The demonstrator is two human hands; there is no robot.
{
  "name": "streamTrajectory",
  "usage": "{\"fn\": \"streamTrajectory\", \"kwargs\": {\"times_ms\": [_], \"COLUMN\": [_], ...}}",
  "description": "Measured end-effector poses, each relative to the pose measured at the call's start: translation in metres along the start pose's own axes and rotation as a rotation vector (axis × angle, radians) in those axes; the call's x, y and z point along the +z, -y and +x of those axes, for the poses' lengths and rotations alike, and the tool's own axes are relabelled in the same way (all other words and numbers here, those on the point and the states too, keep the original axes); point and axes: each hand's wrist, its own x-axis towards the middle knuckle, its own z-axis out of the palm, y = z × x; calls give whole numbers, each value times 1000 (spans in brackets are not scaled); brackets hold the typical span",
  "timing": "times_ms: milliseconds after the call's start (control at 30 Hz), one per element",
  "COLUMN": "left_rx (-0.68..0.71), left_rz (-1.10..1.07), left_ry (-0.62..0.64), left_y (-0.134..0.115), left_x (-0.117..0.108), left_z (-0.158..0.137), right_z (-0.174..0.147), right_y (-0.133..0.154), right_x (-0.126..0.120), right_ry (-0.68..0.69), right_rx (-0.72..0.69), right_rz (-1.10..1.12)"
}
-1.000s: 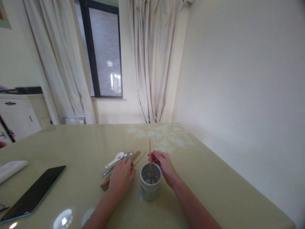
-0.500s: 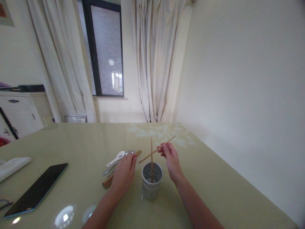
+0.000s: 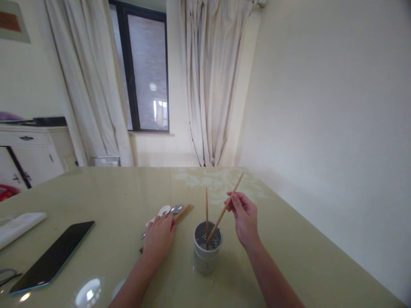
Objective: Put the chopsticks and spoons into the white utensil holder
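My right hand [image 3: 245, 214] pinches a wooden chopstick [image 3: 224, 209] near its upper part. This chopstick slants down to the left, its lower end inside a grey metal cup [image 3: 207, 256]. A second chopstick [image 3: 207, 205] stands nearly upright in the cup. Left of the cup, my left hand [image 3: 159, 235] lies palm down, fingers spread over a bundle of chopsticks [image 3: 184, 213] on the table. It covers much of the bundle, and its fingertips are partly hidden. Beside the bundle are a metal spoon [image 3: 176, 208] and a white spoon [image 3: 165, 210], both partly covered.
A black tablet [image 3: 54, 256] lies at the left of the glossy table [image 3: 105, 192]. Beyond it is a white object [image 3: 22, 226], with a cable [image 3: 8, 273] near the left edge. A wall [image 3: 337, 149] runs along the table's right side.
My right hand has tilted its chopstick steeper and lowered one end into the cup. My left hand has moved back left over the bundle, uncovering the metal spoon's bowl and more chopstick tips.
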Motion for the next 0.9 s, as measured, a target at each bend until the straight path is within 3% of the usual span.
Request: {"fn": "streamTrajectory", "kwargs": {"times_ms": [200, 600, 767, 900], "left_rx": [12, 141, 183, 257], "left_rz": [-52, -73, -362, -659], "left_ry": [12, -54, -201, -243], "left_y": [1, -7, -10, -21], "left_x": [1, 8, 20, 23], "left_z": [1, -2, 4, 2], "right_z": [-10, -17, -16, -21], "right_y": [-7, -22, -38, -52], "right_x": [11, 13, 13, 14], "right_ry": [180, 264, 226, 348], "right_rx": [71, 193, 281, 422], "right_rz": [-139, -209, -226, -202]}}
